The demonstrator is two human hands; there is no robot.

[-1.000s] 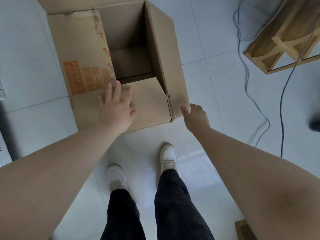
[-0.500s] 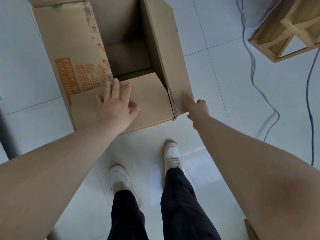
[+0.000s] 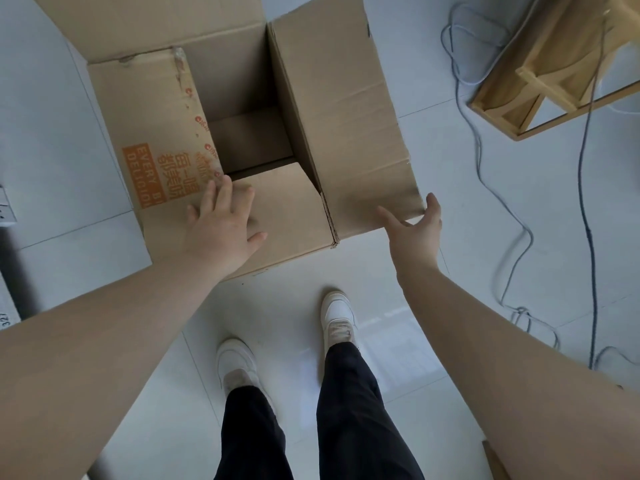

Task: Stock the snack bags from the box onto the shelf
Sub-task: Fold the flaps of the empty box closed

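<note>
A brown cardboard box [image 3: 339, 109] stands on the white tiled floor in front of my feet, flaps open. What shows of its inside is bare cardboard; no snack bags are visible. My left hand [image 3: 221, 226] lies flat with fingers spread on the near flap, beside the orange print on the left flap [image 3: 152, 140]. My right hand [image 3: 414, 225] is spread at the lower right corner of the right flap, fingertips at its edge. A light wooden shelf [image 3: 540, 74] lies on the floor at the upper right.
Grey and dark cables [image 3: 519, 237] trail over the floor to the right of the box, running under the wooden shelf. My two white shoes [image 3: 337, 315] stand just short of the box. A white object [image 3: 5, 206] shows at the left edge.
My right hand has shifted rightwards along the right flap's lower edge and spread its fingers. The left hand stays flat on the near flap. The view has pulled back a little.
</note>
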